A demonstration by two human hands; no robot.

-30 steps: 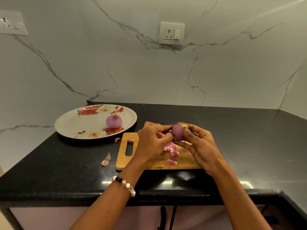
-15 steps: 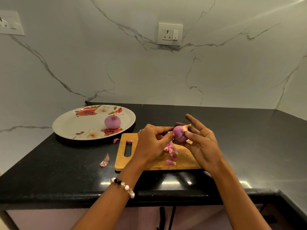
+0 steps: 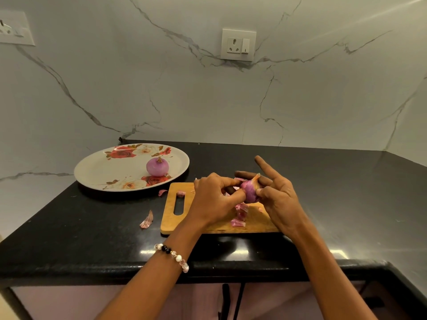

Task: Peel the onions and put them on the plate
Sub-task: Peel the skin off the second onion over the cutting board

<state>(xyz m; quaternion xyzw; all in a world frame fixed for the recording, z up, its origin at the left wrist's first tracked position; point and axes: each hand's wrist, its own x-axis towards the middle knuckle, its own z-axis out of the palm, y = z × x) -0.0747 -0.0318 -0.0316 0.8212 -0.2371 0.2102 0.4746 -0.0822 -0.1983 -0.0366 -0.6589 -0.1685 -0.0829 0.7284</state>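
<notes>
Both hands held the onion [image 3: 250,192] above the cutting board [image 3: 209,224]; right hand [image 3: 278,199] gripped it, left hand [image 3: 213,199] fingers pinched skin. Better to pull slowly toward the root.

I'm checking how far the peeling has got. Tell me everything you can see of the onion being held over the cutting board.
The onion in hand is small, round and purple-pink, with a smooth, glossy surface where it shows. A dry, tan wisp of skin sticks up at its top. It is held above the wooden cutting board, not resting on it. The left hand pinches its left side; the right hand holds it with thumb and curled fingers, the index finger pointing up. Much of it is hidden by fingers.
</notes>
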